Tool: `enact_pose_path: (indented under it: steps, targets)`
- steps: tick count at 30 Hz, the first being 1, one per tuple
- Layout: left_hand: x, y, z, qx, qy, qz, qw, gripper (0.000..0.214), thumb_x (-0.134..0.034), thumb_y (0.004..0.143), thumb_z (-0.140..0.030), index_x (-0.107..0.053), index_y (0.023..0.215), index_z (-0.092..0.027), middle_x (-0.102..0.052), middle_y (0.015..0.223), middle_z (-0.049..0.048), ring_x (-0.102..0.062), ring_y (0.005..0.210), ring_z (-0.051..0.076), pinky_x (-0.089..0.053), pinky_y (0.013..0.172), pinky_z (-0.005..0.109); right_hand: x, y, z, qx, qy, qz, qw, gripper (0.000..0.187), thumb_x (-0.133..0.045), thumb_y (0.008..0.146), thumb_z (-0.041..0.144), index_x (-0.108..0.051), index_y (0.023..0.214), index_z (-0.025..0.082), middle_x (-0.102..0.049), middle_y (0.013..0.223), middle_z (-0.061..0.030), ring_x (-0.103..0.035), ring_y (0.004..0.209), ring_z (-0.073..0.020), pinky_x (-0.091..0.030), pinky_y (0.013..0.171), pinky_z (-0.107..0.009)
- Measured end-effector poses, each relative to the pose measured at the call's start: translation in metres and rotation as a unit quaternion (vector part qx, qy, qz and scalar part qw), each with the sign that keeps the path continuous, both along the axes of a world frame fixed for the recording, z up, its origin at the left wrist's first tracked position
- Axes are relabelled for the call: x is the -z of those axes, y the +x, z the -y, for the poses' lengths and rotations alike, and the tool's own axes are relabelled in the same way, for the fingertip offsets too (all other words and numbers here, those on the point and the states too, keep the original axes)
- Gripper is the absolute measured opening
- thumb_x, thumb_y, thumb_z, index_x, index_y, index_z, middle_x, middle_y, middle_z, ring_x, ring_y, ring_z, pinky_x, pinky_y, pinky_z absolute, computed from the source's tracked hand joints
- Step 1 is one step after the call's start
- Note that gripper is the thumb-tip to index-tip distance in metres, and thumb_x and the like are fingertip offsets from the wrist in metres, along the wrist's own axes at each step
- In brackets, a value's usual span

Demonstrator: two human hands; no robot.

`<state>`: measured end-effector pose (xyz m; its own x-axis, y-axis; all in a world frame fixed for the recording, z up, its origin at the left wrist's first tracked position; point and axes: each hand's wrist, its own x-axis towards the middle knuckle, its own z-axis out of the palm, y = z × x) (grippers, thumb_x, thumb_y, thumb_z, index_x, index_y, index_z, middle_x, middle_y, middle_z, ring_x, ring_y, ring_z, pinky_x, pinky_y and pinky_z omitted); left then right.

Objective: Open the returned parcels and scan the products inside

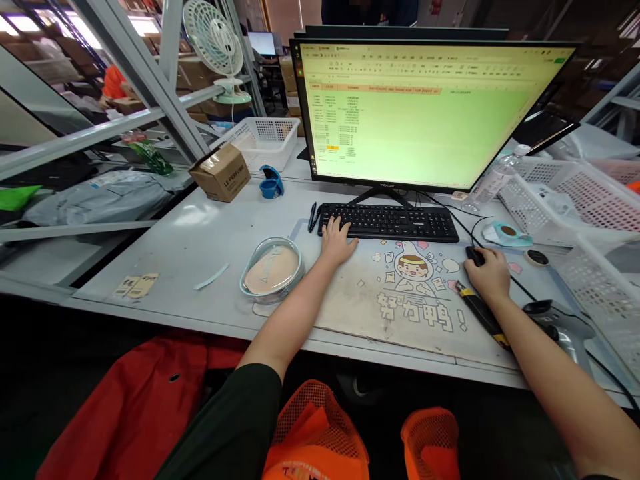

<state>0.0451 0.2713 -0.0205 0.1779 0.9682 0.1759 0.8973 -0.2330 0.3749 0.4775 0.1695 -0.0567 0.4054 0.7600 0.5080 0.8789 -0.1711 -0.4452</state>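
My left hand [336, 241] rests on the left end of a black keyboard [395, 221], fingers spread flat over the keys. My right hand [486, 272] is curled over a black mouse [474, 255] on a printed desk mat [400, 303]. In front of me stands a large monitor [425, 113] showing a green spreadsheet. A yellow and black utility knife [480, 313] lies just under my right wrist.
A roll of clear tape [273, 270] sits left of my forearm. Behind it are a small cardboard box [221, 172], a blue tape dispenser [271, 182], a white basket [265, 140] and a fan [217, 47]. White baskets [575, 193], a water bottle [493, 180] and a handheld scanner [560, 327] crowd the right.
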Motion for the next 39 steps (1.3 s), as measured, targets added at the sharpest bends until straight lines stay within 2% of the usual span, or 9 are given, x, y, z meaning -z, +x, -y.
enact_pose_path:
  steps: [9,19,24,27,31,35,39]
  targets:
    - [-0.0005,-0.0006,-0.0002,0.002,-0.007,-0.002,1.0,0.068,-0.059,0.099,-0.046,-0.05,0.161,-0.019,-0.031,0.178,0.0151,-0.016,0.169,0.036,-0.014,0.138,0.06,-0.0007,0.0001,0.002,0.01,-0.016,-0.009,1.0,0.05,-0.062,0.08,0.036,-0.076,0.123,0.016,-0.068,0.133,-0.0176,-0.063,0.127,-0.0363,-0.049,0.116,-0.052]
    - [-0.0037,0.004,0.005,0.019,-0.005,-0.022,1.0,0.069,-0.056,0.102,-0.053,-0.047,0.165,-0.024,-0.028,0.179,0.0146,-0.016,0.169,0.037,-0.016,0.136,0.064,-0.0017,-0.0023,0.0023,0.007,0.0,0.002,1.0,0.049,-0.06,0.08,0.036,-0.077,0.121,0.015,-0.069,0.13,-0.0179,-0.062,0.124,-0.0352,-0.05,0.113,-0.05]
    - [-0.0039,0.0049,0.0052,0.017,-0.001,-0.035,0.999,0.066,-0.054,0.102,-0.057,-0.054,0.161,-0.026,-0.023,0.181,0.0143,-0.018,0.168,0.041,-0.017,0.135,0.067,-0.0032,-0.0039,0.0013,0.023,-0.007,0.007,1.0,0.055,-0.058,0.082,0.036,-0.073,0.129,0.01,-0.066,0.133,-0.0214,-0.062,0.124,-0.0358,-0.049,0.114,-0.051]
    - [-0.0032,0.0046,0.0043,0.009,0.005,-0.03,1.0,0.066,-0.054,0.102,-0.056,-0.053,0.162,-0.025,-0.024,0.18,0.0146,-0.018,0.169,0.039,-0.018,0.136,0.064,-0.0037,-0.0047,0.0001,0.035,-0.019,0.01,0.999,0.058,-0.058,0.082,0.035,-0.069,0.133,0.009,-0.065,0.133,-0.0227,-0.06,0.124,-0.0362,-0.049,0.114,-0.051]
    - [-0.0023,0.0042,0.0031,0.008,0.001,-0.033,0.999,0.067,-0.053,0.103,-0.053,-0.051,0.162,-0.022,-0.028,0.179,0.0163,-0.014,0.17,0.037,-0.014,0.137,0.062,-0.0044,-0.0052,-0.0009,0.036,-0.023,0.015,0.999,0.055,-0.058,0.082,0.033,-0.067,0.129,0.007,-0.065,0.13,-0.0234,-0.058,0.124,-0.0365,-0.048,0.114,-0.051]
    - [-0.0009,0.0035,0.002,0.012,0.001,-0.034,0.999,0.067,-0.053,0.103,-0.052,-0.051,0.162,-0.022,-0.029,0.179,0.0158,-0.014,0.17,0.037,-0.014,0.137,0.063,-0.0064,-0.0055,-0.0003,0.031,-0.025,0.013,0.999,0.05,-0.059,0.082,0.03,-0.066,0.126,0.006,-0.066,0.125,-0.0239,-0.058,0.123,-0.0374,-0.047,0.114,-0.053]
    - [0.0014,0.0031,0.0003,0.017,0.003,-0.024,1.0,0.067,-0.053,0.102,-0.05,-0.051,0.162,-0.02,-0.029,0.178,0.0171,-0.015,0.169,0.039,-0.013,0.137,0.065,-0.0093,-0.0066,0.0018,0.025,-0.028,0.011,0.999,0.053,-0.06,0.083,0.03,-0.067,0.131,0.009,-0.066,0.13,-0.023,-0.058,0.125,-0.038,-0.049,0.113,-0.055]
